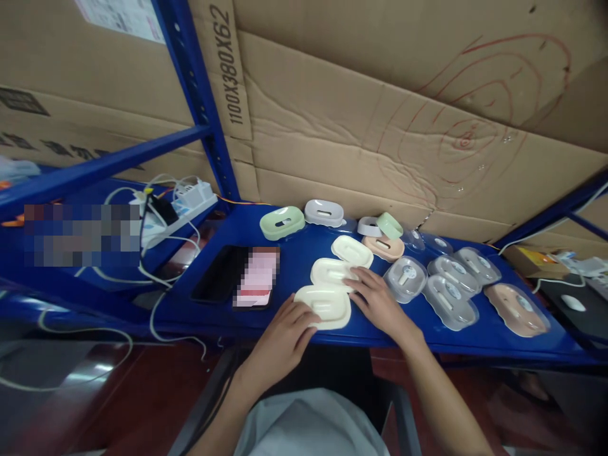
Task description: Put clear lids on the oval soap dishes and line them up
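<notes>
Three cream oval soap dish pieces lie in a slanting row: a near soap dish (335,308), a middle soap dish (325,272) and a far soap dish (352,250). My left hand (291,326) is closed over the left front rim of the near one, fingers on top and thumb at its front edge. Stretched fingers of my right hand (377,299) rest at the right end of the middle dish, with the thumb close to the near one. The undersides of both hands are hidden.
Behind are a green soap dish (282,223), a lilac soap dish (323,213), a peach dish (387,248) and a green ring (389,225). Several lidded soap dishes (450,303) stand right. A phone (259,278) lies left, near a power strip (194,206). Cardboard (332,126) walls the back.
</notes>
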`<action>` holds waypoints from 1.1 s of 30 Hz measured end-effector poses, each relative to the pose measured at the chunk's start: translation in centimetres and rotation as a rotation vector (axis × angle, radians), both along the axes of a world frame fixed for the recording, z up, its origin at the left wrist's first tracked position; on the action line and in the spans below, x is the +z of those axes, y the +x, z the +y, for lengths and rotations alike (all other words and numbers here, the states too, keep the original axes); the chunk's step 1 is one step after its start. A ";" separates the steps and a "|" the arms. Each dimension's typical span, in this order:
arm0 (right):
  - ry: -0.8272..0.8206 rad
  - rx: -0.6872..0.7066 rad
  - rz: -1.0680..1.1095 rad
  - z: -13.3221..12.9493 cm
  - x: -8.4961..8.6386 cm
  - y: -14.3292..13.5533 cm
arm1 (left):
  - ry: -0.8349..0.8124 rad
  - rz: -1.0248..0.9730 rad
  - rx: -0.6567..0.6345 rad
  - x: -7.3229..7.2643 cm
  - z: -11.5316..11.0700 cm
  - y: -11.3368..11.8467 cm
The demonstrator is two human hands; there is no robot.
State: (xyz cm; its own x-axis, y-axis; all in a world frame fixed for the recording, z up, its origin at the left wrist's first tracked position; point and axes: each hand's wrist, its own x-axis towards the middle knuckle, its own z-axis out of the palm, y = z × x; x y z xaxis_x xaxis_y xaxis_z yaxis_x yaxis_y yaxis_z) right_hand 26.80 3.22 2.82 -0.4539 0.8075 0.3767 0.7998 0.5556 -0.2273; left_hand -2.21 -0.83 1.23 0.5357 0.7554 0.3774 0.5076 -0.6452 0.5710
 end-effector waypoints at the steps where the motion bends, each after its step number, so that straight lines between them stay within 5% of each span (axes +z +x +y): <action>1: 0.003 0.018 -0.050 1.0 1.1 0.5 | -0.026 0.005 -0.030 0.2 -0.2 0.0; 3: 0.037 -0.017 -0.097 3.6 3.3 1.8 | -0.067 0.001 -0.075 0.6 -0.5 0.0; 6: 0.103 -0.346 -0.118 8.4 6.0 4.3 | -0.091 -0.026 -0.104 0.8 -0.5 0.1; 9: -0.010 -0.611 -0.190 11.7 7.2 6.4 | -0.095 -0.045 -0.124 0.9 -0.2 0.1; 11: -0.038 -0.625 -0.171 11.9 7.4 7.0 | -0.084 -0.048 -0.115 1.0 0.0 0.1; 16: 0.215 -0.252 0.107 5.4 6.4 6.0 | -0.048 -0.031 -0.025 0.3 0.1 0.0; 20: 0.067 0.047 0.155 -2.2 4.2 3.6 | -0.077 -0.081 0.043 -0.2 0.0 -0.3; 23: -0.062 0.157 0.168 -5.5 2.2 2.3 | -0.110 -0.115 0.038 -0.4 -0.1 -0.5; 27: -0.197 0.210 0.228 -6.3 0.8 2.0 | -0.139 -0.104 0.025 -0.2 -0.5 -0.3; 33: -0.330 0.309 0.287 -5.2 1.2 1.8 | -0.142 -0.047 0.015 -0.2 -0.7 -0.1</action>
